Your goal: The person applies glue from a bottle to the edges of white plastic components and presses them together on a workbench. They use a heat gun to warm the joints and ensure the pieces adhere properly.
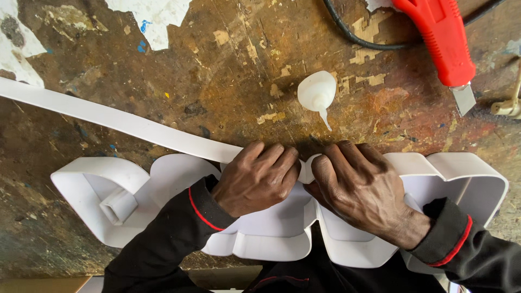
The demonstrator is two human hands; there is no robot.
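Both hands press on a white plastic letter shape (271, 233) lying at the near edge of the worn wooden surface (228, 81). The left hand (258, 176) has its fingers curled narrow, pinching a long white strip (114, 120) against the shape's far wall. The right hand (361, 187), fingers bent, grips that same wall just beside it. A small glue bottle (317, 95) lies just beyond; a red knife (445, 43) lies far right.

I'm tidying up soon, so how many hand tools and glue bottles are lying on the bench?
2: a white glue bottle just beyond the hands, and a red knife at the upper right. More may lie outside the view.
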